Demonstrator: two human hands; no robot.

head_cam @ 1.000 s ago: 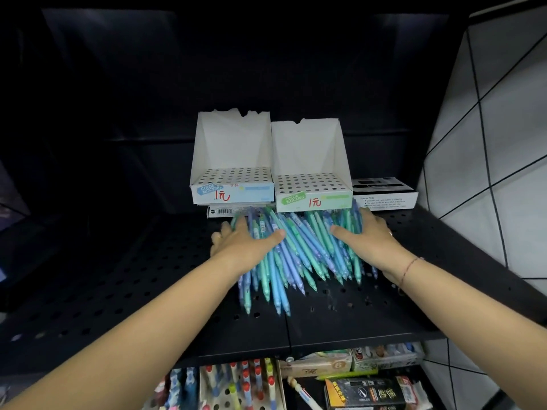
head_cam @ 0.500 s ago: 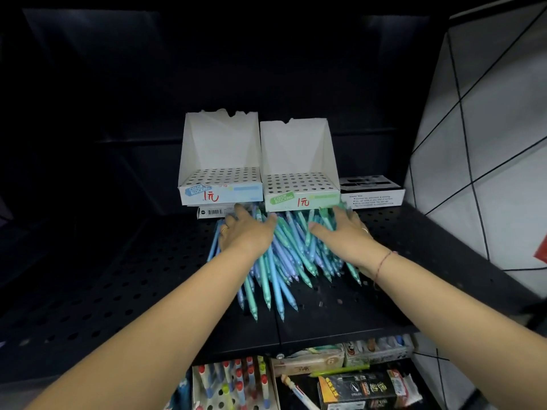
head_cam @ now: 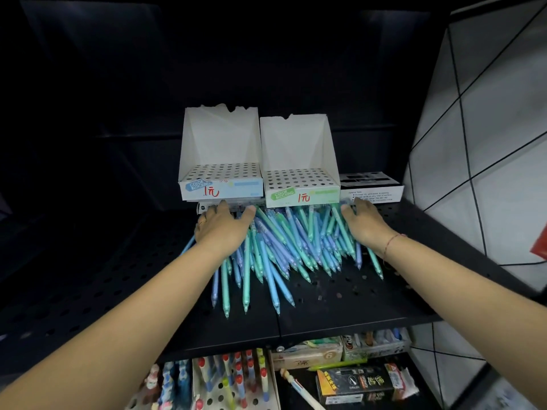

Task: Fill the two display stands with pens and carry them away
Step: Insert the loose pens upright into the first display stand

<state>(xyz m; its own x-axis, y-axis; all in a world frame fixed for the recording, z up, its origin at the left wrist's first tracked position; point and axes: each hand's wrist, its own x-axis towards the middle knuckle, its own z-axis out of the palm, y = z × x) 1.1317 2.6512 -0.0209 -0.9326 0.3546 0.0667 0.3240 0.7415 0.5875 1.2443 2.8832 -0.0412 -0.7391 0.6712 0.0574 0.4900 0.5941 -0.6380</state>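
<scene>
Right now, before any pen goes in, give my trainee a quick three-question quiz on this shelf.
1. True or false: the blue-labelled stand and the green-labelled stand already hold pens.
2. Where does the pile of pens lie? A) inside the stands B) on the black shelf in front of them C) on the floor
3. Fill in: the left hand and the right hand rest on opposite ____ of the pile.
Key: 1 false; 2 B; 3 sides.

Hands [head_cam: 224, 229] [head_cam: 366, 225] farther apart, pens [head_cam: 284, 247] wider-spread.
</scene>
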